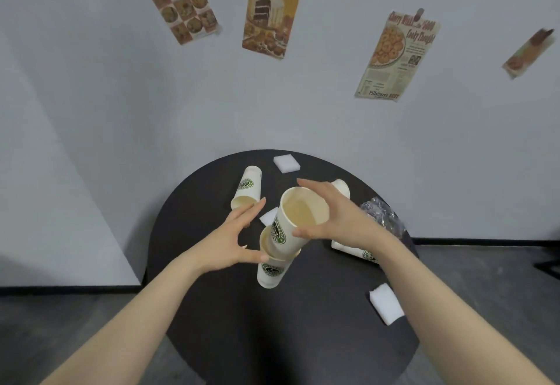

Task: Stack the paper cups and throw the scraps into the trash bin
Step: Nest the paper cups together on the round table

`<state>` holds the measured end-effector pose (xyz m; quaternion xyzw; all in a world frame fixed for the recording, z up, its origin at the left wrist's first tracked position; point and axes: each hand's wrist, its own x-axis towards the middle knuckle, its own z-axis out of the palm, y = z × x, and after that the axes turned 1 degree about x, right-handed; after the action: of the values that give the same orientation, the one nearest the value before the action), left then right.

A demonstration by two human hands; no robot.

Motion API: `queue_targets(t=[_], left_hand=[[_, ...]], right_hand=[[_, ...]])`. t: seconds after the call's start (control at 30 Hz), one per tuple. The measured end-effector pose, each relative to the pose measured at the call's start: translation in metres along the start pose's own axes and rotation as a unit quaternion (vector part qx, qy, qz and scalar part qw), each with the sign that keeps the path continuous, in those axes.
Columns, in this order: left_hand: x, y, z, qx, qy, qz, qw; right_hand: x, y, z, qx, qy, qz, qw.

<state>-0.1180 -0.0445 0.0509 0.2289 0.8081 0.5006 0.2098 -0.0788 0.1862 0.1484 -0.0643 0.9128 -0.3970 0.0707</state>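
My right hand point(339, 218) grips a white paper cup point(298, 218) with a green logo near its rim. The cup is tilted, and its base sits inside a second cup point(270, 274) standing upright on the round black table point(230, 318). My left hand point(233, 242) is spread open beside the pair, its thumb at the lower cup's rim. A third cup point(246, 191) lies on its side at the back left. Another cup point(343, 187) shows behind my right hand, and one more cup point(362, 254) lies under my right wrist.
White foam scraps lie on the table: a back scrap point(286, 163), a middle scrap point(268, 217) partly behind the cups, and a right-edge scrap point(386, 307). Crumpled clear plastic point(382, 215) sits at the right. No trash bin is in view. Wall with posters behind.
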Motion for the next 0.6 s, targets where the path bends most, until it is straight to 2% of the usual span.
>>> queue_targets(t=[0.13, 0.27, 0.43, 0.6], left_hand=[[0.006, -0.002, 0.018, -0.017, -0.008, 0.012, 1.000], [0.015, -0.014, 0.037, -0.073, -0.007, 0.001, 0.997], [0.029, -0.020, 0.057, -0.087, 0.003, 0.002, 0.996], [0.058, -0.009, 0.065, -0.083, 0.028, 0.023, 0.996]], right_hand=[[0.006, 0.028, 0.035, 0.018, -0.034, 0.010, 0.999], [-0.001, 0.067, 0.071, 0.101, -0.018, 0.050, 0.993], [-0.010, 0.093, 0.086, 0.241, 0.017, 0.099, 0.965], [-0.003, 0.103, 0.066, 0.332, 0.031, 0.140, 0.932]])
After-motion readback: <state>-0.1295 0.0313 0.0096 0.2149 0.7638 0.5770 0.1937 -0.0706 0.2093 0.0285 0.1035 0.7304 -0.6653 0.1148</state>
